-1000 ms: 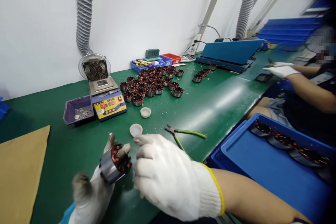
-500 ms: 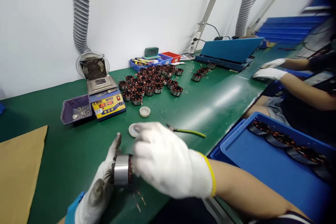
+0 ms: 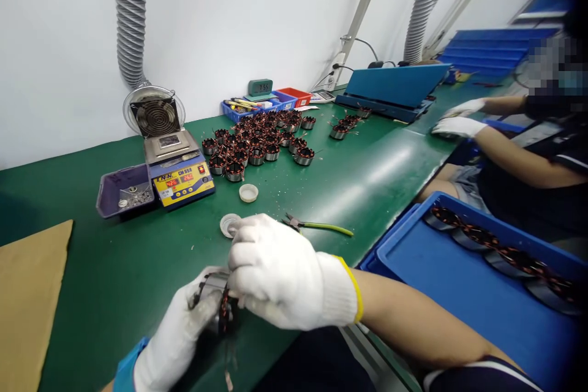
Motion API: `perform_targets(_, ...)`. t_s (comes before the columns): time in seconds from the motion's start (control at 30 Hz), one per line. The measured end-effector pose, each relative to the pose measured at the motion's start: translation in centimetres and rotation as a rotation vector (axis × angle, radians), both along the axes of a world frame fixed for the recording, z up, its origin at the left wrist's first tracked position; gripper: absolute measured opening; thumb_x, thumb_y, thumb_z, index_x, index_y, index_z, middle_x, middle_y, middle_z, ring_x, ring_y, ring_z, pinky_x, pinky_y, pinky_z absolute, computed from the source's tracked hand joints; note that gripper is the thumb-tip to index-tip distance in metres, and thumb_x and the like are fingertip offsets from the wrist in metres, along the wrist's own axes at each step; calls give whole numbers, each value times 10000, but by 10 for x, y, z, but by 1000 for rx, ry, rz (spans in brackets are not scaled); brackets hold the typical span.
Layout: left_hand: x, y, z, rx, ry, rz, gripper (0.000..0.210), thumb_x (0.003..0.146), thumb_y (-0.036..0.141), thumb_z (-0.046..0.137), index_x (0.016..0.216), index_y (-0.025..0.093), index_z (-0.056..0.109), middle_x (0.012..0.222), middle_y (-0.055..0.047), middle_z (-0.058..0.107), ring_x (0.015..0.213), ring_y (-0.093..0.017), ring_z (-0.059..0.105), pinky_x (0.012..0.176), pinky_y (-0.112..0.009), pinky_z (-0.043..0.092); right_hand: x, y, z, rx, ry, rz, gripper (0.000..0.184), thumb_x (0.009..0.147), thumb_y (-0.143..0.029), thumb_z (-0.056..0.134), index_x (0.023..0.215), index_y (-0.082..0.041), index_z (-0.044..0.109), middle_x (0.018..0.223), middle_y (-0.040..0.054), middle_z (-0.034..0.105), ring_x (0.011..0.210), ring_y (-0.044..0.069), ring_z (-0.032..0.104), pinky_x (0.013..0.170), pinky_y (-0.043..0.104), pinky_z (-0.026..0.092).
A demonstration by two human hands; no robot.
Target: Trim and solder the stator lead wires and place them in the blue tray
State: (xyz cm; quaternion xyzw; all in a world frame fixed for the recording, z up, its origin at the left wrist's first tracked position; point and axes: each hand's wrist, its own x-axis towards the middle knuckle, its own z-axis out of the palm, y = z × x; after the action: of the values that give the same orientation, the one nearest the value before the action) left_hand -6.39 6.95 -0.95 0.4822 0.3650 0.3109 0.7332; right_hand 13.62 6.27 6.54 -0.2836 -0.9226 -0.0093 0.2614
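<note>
A motor stator (image 3: 214,288), a steel ring with copper windings, is gripped in my gloved left hand (image 3: 177,324), fingers wrapped round its rim. Its winding side is turned to the right, and wire ends hang below it. Over that side is my gloved right hand (image 3: 275,272), its fingers pinched together against the windings; what lies between them is hidden. Just beyond the right hand lie a shallow white dish (image 3: 228,226) and a pair of green-handled cutters (image 3: 316,226). A small white cup (image 3: 248,193) stands farther back.
Many stators (image 3: 257,144) crowd the back of the green bench. At left are a solder pot (image 3: 181,180) with lit digits, a purple tray (image 3: 124,190) of metal scraps and brown cardboard (image 3: 34,294). A blue tray (image 3: 441,294) with stators is at right, near a co-worker's gloved hands (image 3: 459,125).
My left hand has closed round the stator, its thumb and fingers now over the rim, and the stator has tilted. My right hand stays at the windings. The view has shifted slightly.
</note>
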Motion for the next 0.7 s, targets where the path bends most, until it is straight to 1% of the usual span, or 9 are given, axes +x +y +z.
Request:
perform_targets(0.07,0,-6,3,-102,-9,-32,413,809,529,642,938,144,716,776,-48,686,763,-215,605,738,-288,498,12,10,-3,-182,228,54,188,877,-271,527,731,-183,605,750,28,597,801,178,548,802,382,447)
perform_targets(0.17,0,-10,12,-335,-105,60,472,827,563,596,868,111,725,833,-96,713,784,-235,640,742,-304,521,29,22,-16,-424,789,98,206,860,-297,581,687,-189,557,728,2,559,761,147,567,819,363,483)
perform_targets(0.27,3,-6,22,-517,-187,166,430,903,458,518,851,82,718,933,-151,717,727,-243,671,595,-299,539,35,22,-39,-531,1081,-19,225,860,-301,578,671,-188,531,699,-9,513,725,140,553,869,397,478)
perform_targets(0.33,6,0,29,-567,-231,225,461,949,408,426,850,54,705,996,-191,703,712,-253,685,528,-295,535,29,14,-56,-588,958,-118,153,811,-326,636,770,-186,588,792,19,575,796,165,583,860,395,484)
perform_targets(0.37,7,2,31,-582,-247,256,481,963,396,390,850,45,699,998,-202,700,718,-262,691,520,-300,539,22,9,-64,-603,853,-171,215,758,-353,689,873,-188,614,894,43,606,872,190,598,862,393,486)
perform_targets(0.47,11,4,32,-636,-238,369,444,975,363,363,877,72,683,907,-172,717,778,-294,702,573,-359,577,-3,-4,-80,-504,606,-264,719,573,-454,800,1194,-198,542,1195,106,568,1117,270,551,943,415,458)
perform_targets(0.5,13,3,32,-645,-218,415,392,972,336,379,913,89,678,884,-151,722,803,-295,702,609,-381,587,-11,-6,-83,-440,578,-264,799,550,-487,801,1236,-196,512,1232,116,553,1148,280,536,971,420,442)
perform_targets(0.6,16,-2,27,-628,-187,547,252,951,255,448,1056,157,654,905,-84,730,888,-251,695,759,-379,587,-32,-6,-86,-279,590,-194,818,564,-542,767,1244,-180,492,1234,126,570,1157,274,542,1000,399,431)
perform_targets(0.7,16,-7,22,-587,-169,590,277,934,206,472,1168,179,618,1010,-60,719,998,-214,663,877,-341,547,-42,-6,-87,-302,612,-158,751,618,-516,747,1248,-208,478,1224,89,600,1141,245,573,999,351,449)
